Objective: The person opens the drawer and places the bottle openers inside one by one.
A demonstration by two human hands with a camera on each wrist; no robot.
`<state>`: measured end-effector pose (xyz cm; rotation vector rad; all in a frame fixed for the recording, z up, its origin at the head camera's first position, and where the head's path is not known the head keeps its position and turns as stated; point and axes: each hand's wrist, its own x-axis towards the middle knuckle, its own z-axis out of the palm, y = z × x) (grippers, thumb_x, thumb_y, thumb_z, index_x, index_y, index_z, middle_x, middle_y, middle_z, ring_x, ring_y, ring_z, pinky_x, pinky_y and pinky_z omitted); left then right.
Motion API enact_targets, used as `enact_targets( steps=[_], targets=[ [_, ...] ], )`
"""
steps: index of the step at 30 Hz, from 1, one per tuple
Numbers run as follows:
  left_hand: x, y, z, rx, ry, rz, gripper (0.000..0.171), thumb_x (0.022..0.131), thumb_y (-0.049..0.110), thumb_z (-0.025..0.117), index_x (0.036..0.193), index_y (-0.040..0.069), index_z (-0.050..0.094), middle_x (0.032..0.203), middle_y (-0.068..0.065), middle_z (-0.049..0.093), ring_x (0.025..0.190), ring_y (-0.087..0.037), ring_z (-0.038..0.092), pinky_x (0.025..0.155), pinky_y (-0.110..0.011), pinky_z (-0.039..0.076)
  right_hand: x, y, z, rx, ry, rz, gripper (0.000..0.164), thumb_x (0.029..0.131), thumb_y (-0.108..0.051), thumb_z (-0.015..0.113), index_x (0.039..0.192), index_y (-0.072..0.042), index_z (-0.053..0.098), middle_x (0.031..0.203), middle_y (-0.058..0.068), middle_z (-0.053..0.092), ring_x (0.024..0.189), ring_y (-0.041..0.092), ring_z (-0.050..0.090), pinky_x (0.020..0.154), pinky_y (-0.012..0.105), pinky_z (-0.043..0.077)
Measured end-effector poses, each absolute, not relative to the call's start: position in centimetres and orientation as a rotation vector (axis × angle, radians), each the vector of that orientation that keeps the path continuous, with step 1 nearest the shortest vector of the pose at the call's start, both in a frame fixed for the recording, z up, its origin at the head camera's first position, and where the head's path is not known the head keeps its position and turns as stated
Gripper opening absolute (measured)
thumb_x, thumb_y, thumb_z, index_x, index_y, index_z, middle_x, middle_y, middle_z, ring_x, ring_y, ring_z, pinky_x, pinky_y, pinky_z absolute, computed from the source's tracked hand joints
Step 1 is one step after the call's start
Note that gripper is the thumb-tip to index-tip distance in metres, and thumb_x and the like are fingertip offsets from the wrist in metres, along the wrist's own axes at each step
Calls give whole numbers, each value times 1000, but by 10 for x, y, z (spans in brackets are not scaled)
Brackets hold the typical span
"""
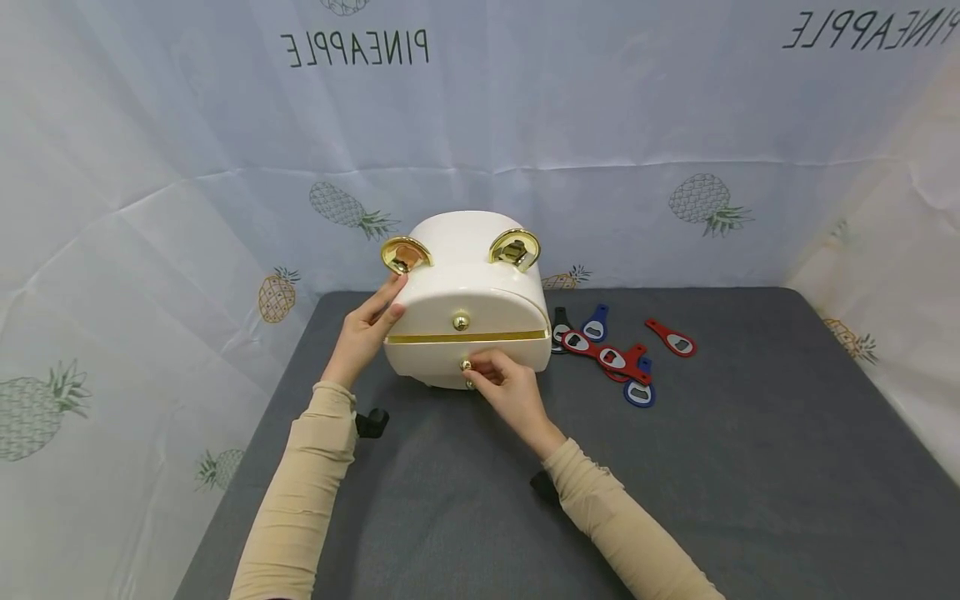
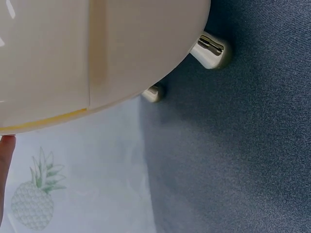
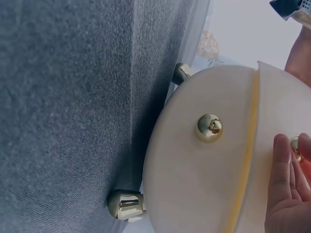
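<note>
A glossy white storage box [image 1: 465, 279] with gold ears, gold trim and round gold knobs stands on the dark grey cloth. With thumb and fingertips my right hand [image 1: 517, 396] pinches the gold knob [image 3: 295, 144] of the middle drawer [image 1: 420, 357]. This drawer's edge juts slightly past the lower drawer [image 3: 189, 165] in the right wrist view. Another gold knob [image 3: 209, 128] sits on that lower drawer. My left hand [image 1: 365, 333] rests against the box's left side, below the left ear [image 1: 405, 253]. One fingertip [image 2: 6, 145] shows at the side in the left wrist view.
Several red, blue and black bottle openers lie right of the box, such as a red bottle opener [image 1: 671, 337] and a blue bottle opener [image 1: 639, 393]. Behind the table [image 1: 720, 483] hangs a white curtain [image 1: 600, 108] with pineapple prints. Short gold feet [image 2: 212, 51] carry the box.
</note>
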<state>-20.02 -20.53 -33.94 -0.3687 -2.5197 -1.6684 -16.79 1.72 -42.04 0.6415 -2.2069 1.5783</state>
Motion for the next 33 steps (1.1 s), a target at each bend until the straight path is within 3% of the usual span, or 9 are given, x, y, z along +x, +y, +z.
enact_targets(
  steps=[8,18,25,33],
  targets=[
    [-201,-206,-342,-344,-2513,-1692,45,86,36,51,129,38,39,144,15,23,135,-9,20,108,-38,28,-142,19,-396,661,-2217,1571,16,74,-4,67,89,-1,64,80,12,68,66,18,65,58,19,53],
    [-201,-206,-343,-367,-2514,-1680,45,87,36,50,130,37,38,145,13,22,135,-10,21,108,-38,29,-131,23,-397,673,-2208,1596,17,74,-7,68,91,-3,65,82,11,69,65,17,65,58,18,53],
    [-201,-205,-341,-382,-2510,-1678,46,87,35,50,131,35,38,145,13,22,135,-11,21,107,-38,31,-137,25,-424,701,-2173,1626,19,75,-20,68,93,-14,66,84,3,69,67,4,64,57,16,53],
    [-212,-211,-352,-384,-2499,-1680,45,86,35,51,129,40,39,143,18,23,134,-9,22,107,-39,31,-126,26,-424,727,-2176,1621,20,75,-20,68,93,-12,66,83,4,69,65,5,64,56,15,52]
  ],
)
